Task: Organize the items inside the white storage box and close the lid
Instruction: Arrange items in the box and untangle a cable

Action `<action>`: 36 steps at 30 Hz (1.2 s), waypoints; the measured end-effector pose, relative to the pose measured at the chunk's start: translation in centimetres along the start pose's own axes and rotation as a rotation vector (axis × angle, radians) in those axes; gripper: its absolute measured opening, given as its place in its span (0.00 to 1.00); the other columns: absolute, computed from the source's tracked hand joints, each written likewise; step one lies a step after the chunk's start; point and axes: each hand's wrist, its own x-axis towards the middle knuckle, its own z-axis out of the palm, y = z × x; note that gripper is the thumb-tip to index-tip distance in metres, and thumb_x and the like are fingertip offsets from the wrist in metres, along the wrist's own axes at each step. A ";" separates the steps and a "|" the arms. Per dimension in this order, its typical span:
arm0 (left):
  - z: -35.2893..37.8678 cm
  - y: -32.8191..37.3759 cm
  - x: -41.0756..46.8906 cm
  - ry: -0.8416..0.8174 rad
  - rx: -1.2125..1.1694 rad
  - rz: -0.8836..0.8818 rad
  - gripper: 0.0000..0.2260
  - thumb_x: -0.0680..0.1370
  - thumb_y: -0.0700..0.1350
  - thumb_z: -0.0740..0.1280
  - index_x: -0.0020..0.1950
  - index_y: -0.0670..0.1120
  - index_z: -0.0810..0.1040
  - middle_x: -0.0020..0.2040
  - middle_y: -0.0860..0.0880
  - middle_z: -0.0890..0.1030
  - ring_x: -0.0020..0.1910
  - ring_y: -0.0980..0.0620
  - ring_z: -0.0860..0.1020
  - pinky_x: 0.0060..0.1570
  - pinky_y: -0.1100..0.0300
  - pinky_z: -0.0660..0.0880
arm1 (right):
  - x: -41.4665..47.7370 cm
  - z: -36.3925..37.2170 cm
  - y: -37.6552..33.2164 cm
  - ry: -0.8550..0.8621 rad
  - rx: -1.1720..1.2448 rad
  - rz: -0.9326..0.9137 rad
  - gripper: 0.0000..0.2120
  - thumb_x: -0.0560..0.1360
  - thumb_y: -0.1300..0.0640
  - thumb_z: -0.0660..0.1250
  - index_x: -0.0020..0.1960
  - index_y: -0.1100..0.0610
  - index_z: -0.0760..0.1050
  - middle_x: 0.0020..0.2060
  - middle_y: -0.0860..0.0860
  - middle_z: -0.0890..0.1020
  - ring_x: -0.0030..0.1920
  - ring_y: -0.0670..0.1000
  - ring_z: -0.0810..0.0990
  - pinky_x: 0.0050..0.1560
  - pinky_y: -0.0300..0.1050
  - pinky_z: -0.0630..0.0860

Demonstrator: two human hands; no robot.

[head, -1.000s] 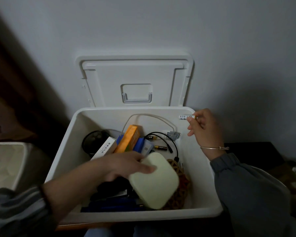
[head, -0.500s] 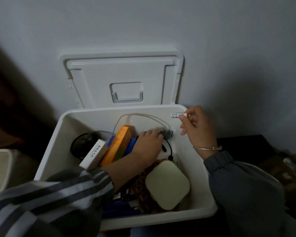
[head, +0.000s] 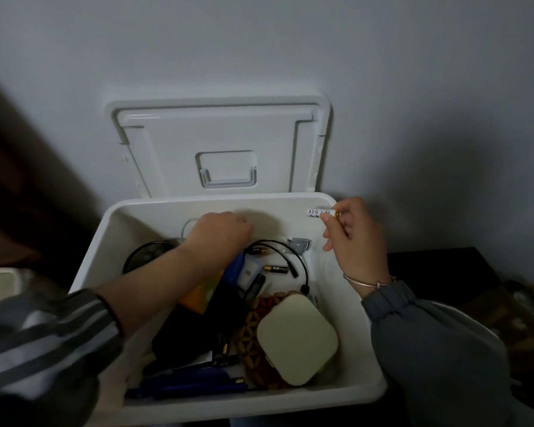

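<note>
Head view: white storage box (head: 356,392) open against the wall, lid (head: 219,149) upright behind it; left hand (head: 219,232) deep inside, curled by the white cable (head: 187,224), grip impossible to tell. Right hand (head: 355,238) over the right rim, fingertips pinched on a small battery (head: 319,212); cream case (head: 296,339), more batteries (head: 276,269), black cable (head: 302,266) jumbled inside.

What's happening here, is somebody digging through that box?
Yes. A person is sorting a white storage box whose lid stands open against the wall. The left hand reaches down among the clutter near the back, where loose batteries and a black cable lie. The right hand holds a small white battery above the box's far right corner.
</note>
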 end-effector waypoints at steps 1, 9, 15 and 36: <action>-0.4 -0.8 -0.6 0.008 -0.169 -0.040 0.06 0.80 0.45 0.60 0.51 0.48 0.76 0.48 0.49 0.79 0.48 0.48 0.78 0.42 0.56 0.73 | 0.0 0.0 0.0 -0.001 0.007 -0.003 0.08 0.76 0.60 0.67 0.44 0.52 0.68 0.29 0.54 0.78 0.25 0.44 0.77 0.26 0.29 0.71; -6.7 -6.3 -4.2 0.088 -1.208 -0.394 0.13 0.81 0.48 0.63 0.43 0.44 0.82 0.31 0.51 0.71 0.29 0.56 0.67 0.28 0.67 0.65 | -0.3 -0.6 -1.6 -0.140 -0.007 0.075 0.07 0.72 0.59 0.71 0.43 0.55 0.72 0.35 0.58 0.80 0.32 0.55 0.81 0.35 0.49 0.79; -8.8 -6.9 -5.7 0.116 -1.470 -0.401 0.12 0.81 0.46 0.61 0.45 0.42 0.80 0.27 0.54 0.67 0.24 0.58 0.62 0.24 0.67 0.61 | -2.7 -0.3 -4.1 -0.543 -0.234 0.105 0.10 0.68 0.59 0.75 0.37 0.52 0.73 0.32 0.54 0.81 0.34 0.53 0.82 0.37 0.43 0.77; -20.0 -7.7 -7.8 0.502 -1.611 -0.148 0.11 0.82 0.45 0.59 0.45 0.44 0.78 0.29 0.52 0.65 0.24 0.57 0.59 0.24 0.66 0.58 | -4.3 3.5 -5.2 -0.908 -0.834 0.271 0.15 0.74 0.49 0.68 0.54 0.59 0.73 0.50 0.56 0.78 0.54 0.55 0.78 0.48 0.42 0.73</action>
